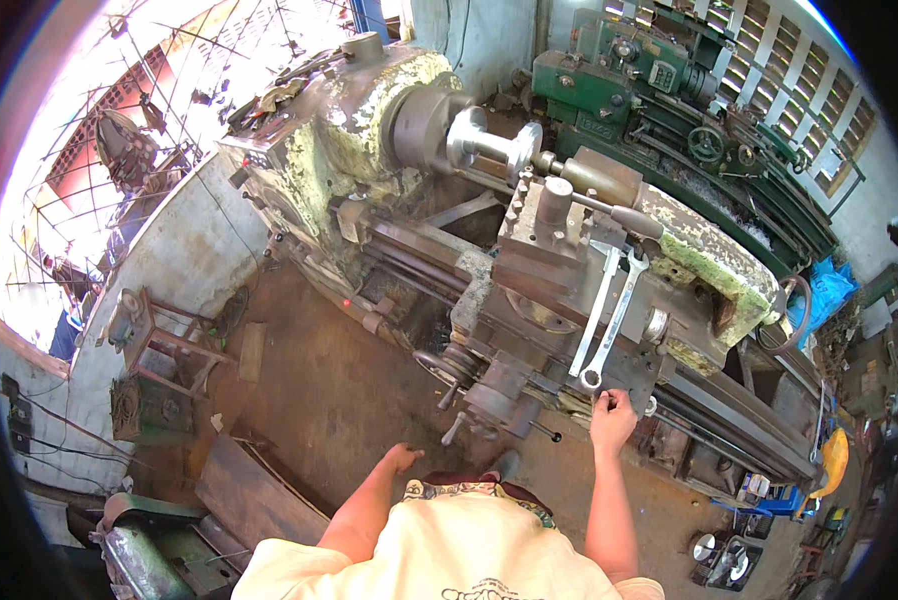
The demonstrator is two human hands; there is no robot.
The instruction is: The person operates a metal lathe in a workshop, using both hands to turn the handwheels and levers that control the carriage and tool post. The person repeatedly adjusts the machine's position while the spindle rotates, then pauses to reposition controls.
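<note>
My right hand (612, 422) is at the front edge of the large worn lathe's carriage, its fingers pinched together around something small and dark that I cannot make out. Just beyond it, a long combination wrench (615, 322) lies on the carriage beside a vernier caliper (595, 312). My left hand (401, 458) hangs low over the floor, a finger stretched out and nothing visible in it. Farther off, a shiny spool-shaped metal workpiece (493, 146) sits between the chuck (429, 128) and the tailstock (601, 176). The tool post (553, 202) stands in front of that workpiece.
Handwheels and crank levers (494, 398) jut out from the carriage toward me. A green lathe (609, 105) stands behind. At left are a rusty stand (174, 345) and a metal sheet (259, 485); at right, a yellow object (833, 462) and blue plastic (825, 298).
</note>
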